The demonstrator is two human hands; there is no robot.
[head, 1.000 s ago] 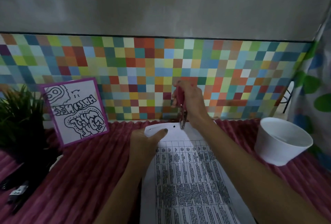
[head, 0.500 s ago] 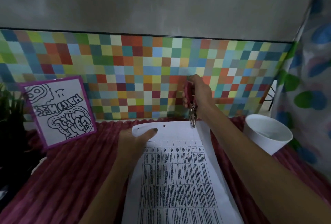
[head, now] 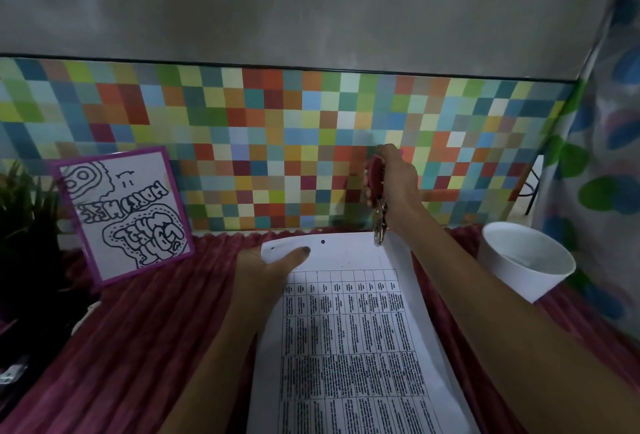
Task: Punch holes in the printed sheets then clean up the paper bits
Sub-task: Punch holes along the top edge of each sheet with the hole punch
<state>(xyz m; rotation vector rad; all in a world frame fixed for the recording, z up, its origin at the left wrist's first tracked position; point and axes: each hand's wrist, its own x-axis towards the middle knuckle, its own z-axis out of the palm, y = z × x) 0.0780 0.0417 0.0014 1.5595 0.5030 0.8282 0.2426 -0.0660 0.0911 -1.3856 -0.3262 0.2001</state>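
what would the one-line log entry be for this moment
left hand: holds printed sheets | right hand: grips hole punch at sheets' far edge

Dim, flat indoor light seen through a wide-angle lens.
No glare or hard shadow showed anywhere. The printed sheet (head: 346, 347) was the brightest surface, though its table text was too soft to read. The left edge sank almost to black around the plant (head: 24, 225). Straight lines leaned toward the corners, and the curtain (head: 602, 156) at the right edge was smeared and out of focus.
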